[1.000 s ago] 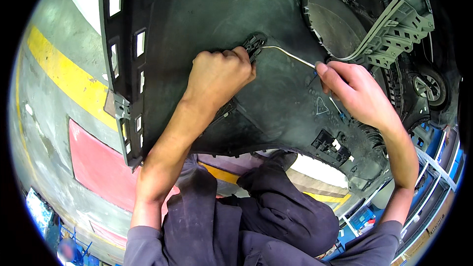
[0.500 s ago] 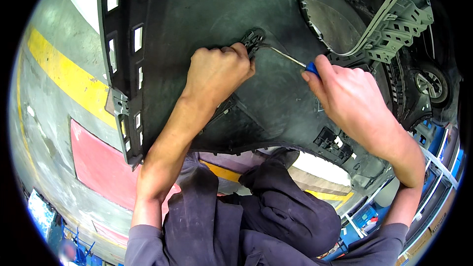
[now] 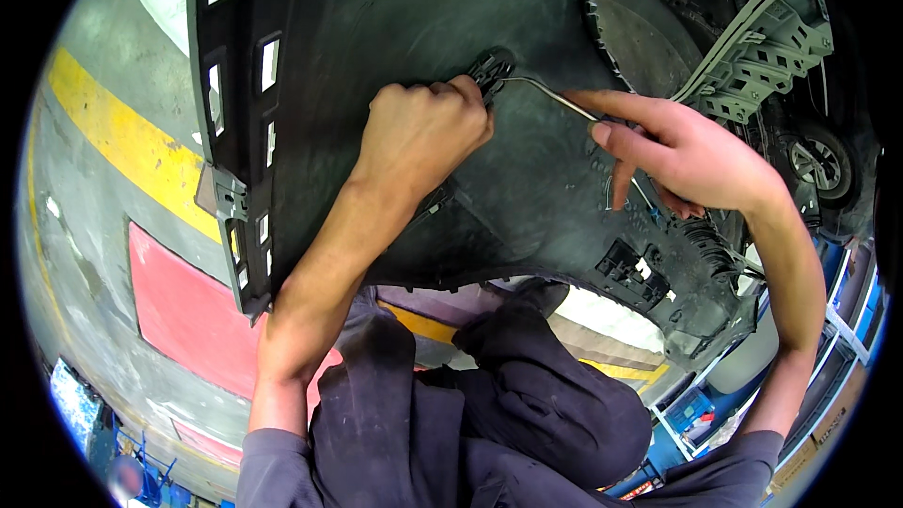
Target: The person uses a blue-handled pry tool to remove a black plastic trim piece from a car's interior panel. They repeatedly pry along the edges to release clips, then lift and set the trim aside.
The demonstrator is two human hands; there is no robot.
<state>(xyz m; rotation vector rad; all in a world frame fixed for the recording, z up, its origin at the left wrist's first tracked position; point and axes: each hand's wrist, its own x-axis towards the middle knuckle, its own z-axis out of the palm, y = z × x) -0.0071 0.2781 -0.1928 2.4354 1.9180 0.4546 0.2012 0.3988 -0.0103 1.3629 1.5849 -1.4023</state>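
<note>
My left hand [image 3: 428, 136] is closed on a small black plastic fitting [image 3: 489, 69] on the inner face of a large dark moulded panel [image 3: 395, 19]. A thin bent metal tool [image 3: 538, 87] has its tip at that fitting. My right hand [image 3: 677, 155] holds the tool's shaft between thumb and forefinger, with the other fingers loosely curled or spread below. Small loose items, partly hidden, show on the panel under my right fingers. A black clip block [image 3: 621, 273] sits lower right on the panel.
A slotted black strip [image 3: 265, 0] edges the panel's left. A grey-green bracket [image 3: 752, 66], a round opening [image 3: 649, 38] and a car wheel [image 3: 814, 160] are at right. My bent legs [image 3: 527, 404] are below, over painted floor [image 3: 188, 292]. Blue shelving [image 3: 842, 301] stands lower right.
My right hand swung inward, showing a blue handle, then opened its fingers outward along the shaft, that handle now hidden. My left hand has barely moved.
</note>
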